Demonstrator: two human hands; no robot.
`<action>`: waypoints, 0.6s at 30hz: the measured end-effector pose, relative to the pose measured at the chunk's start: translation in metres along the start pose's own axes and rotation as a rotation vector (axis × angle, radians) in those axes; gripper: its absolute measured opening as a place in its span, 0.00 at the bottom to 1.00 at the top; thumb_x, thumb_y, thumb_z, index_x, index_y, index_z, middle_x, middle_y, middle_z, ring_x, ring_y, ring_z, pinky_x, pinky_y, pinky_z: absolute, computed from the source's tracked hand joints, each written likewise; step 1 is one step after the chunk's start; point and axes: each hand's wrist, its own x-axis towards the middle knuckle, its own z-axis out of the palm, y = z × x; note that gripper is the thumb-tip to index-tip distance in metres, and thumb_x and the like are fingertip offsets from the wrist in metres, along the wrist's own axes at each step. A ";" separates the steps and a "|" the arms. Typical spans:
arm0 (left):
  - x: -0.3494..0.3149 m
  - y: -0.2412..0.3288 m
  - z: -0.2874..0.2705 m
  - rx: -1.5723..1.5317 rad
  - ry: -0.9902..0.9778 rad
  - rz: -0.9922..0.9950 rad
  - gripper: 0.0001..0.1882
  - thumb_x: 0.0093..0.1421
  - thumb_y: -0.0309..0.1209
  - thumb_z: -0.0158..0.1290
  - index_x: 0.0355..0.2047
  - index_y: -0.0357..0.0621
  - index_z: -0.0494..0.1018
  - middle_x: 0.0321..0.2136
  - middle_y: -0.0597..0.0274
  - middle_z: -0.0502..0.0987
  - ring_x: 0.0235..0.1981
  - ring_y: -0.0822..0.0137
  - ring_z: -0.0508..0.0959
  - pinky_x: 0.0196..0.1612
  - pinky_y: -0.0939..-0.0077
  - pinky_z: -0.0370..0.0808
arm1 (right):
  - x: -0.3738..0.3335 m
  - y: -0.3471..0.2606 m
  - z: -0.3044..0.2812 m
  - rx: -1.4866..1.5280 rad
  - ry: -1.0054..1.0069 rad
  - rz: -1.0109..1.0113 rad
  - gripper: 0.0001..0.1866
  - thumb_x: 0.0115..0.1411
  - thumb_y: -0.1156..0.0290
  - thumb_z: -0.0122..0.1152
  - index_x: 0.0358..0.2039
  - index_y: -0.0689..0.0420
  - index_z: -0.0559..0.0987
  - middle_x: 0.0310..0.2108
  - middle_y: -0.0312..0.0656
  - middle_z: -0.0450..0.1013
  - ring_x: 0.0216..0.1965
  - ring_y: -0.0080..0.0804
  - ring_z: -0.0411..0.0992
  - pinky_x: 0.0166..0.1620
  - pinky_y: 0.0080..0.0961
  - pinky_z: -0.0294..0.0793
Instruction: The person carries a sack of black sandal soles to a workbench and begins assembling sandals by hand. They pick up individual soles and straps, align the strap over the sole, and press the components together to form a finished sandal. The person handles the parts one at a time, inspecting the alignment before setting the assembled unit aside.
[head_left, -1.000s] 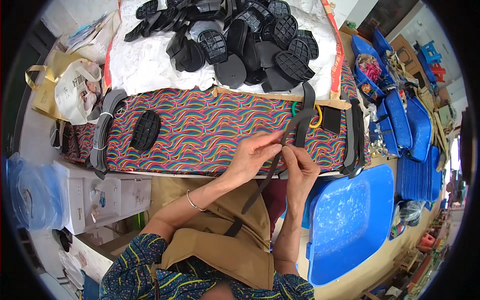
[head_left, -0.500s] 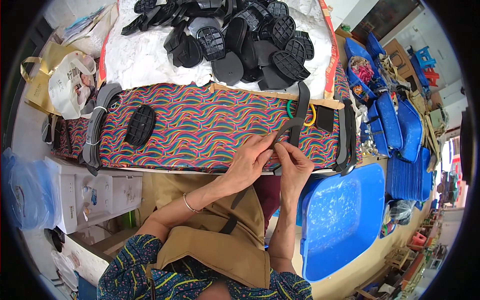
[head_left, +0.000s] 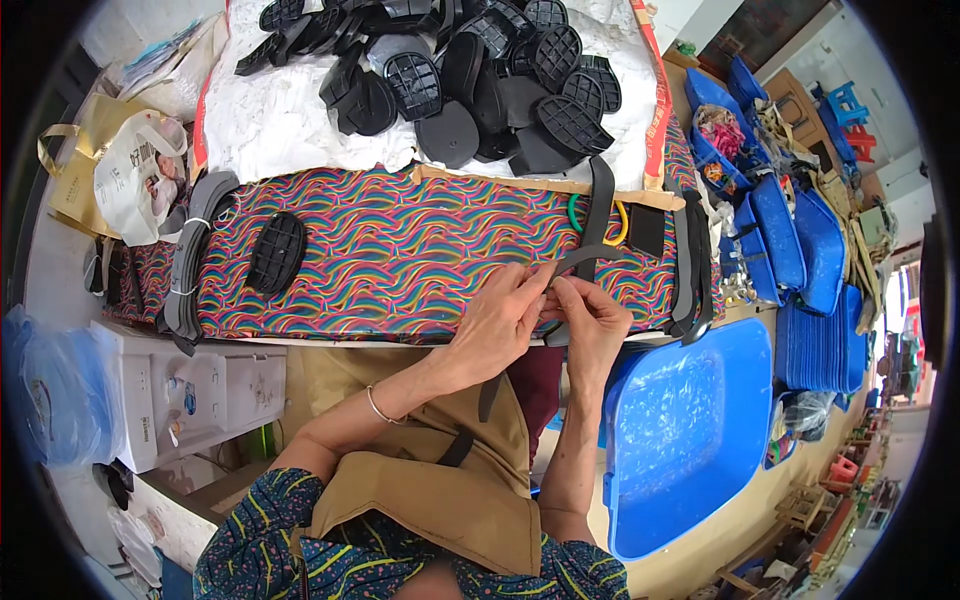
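Note:
Between them, my two hands hold a thin dark grey strip (head_left: 585, 256) at the near edge of the table. My left hand (head_left: 497, 322) is closed on it, index finger pointing along the strip. Pinched close beside it, the fingers of my right hand (head_left: 594, 318) meet at the strip's lower part; the exact grip point is hidden. The strip's free end curves out to the right above my right hand. A dark strip end (head_left: 489, 398) hangs below my left wrist, over the brown apron. Just beyond, a wider black strip (head_left: 599, 200) lies on the patterned cloth.
Black heel-shaped pieces (head_left: 451, 135) are heaped on white sheeting at the back. One gridded black piece (head_left: 276, 254) lies left on the cloth. Bundled grey strips (head_left: 187, 265) hang over the left edge, more strips (head_left: 684, 270) at right. A blue tub (head_left: 690, 440) stands right.
The strip's free end has swung outward and down to the right and now lies flatter. My hands stay together, with small finger shifts; the view has shifted slightly.

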 end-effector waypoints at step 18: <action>0.001 -0.001 0.015 0.033 0.013 -0.008 0.21 0.61 0.23 0.49 0.56 0.31 0.66 0.32 0.50 0.67 0.34 0.53 0.71 0.35 0.60 0.69 | 0.005 0.009 -0.001 0.042 0.011 -0.016 0.02 0.57 0.79 0.60 0.30 0.64 0.79 0.25 0.33 0.75 0.26 0.15 0.71 0.30 0.15 0.69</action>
